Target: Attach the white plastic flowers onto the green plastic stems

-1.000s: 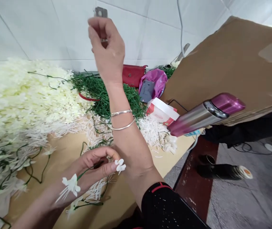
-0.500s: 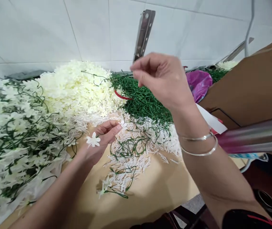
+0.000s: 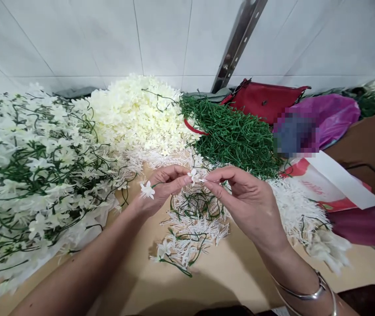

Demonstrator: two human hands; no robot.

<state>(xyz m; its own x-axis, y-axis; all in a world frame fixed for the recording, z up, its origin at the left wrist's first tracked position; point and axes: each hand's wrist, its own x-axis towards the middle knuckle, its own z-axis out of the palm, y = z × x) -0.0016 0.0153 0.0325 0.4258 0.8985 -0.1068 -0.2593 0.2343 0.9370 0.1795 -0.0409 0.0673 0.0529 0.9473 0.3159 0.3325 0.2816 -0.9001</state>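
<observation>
My left hand (image 3: 167, 186) pinches an artificial flower stem; one white blossom (image 3: 193, 175) pokes out past the fingertips, and a second white blossom (image 3: 147, 190) hangs by the wrist. My right hand (image 3: 245, 197), with fingers pinched, meets it from the right and holds a small white stamen piece (image 3: 202, 180) against the near blossom's centre. Beneath both hands lies a loose heap of white stamen pieces (image 3: 196, 226) mixed with green stems. A single flower sprig (image 3: 164, 249) rests at the heap's front end.
Finished-looking white flowers with stems (image 3: 42, 175) fill the left side. Behind stand a pile of cream petals (image 3: 138, 114) and a pile of green stems (image 3: 240, 136). Further right are a red bag (image 3: 266, 98), a purple plastic bag (image 3: 332, 114) and a red-and-white packet (image 3: 326, 184).
My right hand has come down from in front of the wall to the blossom in my left hand. The view has swung right, bringing the red bag into sight.
</observation>
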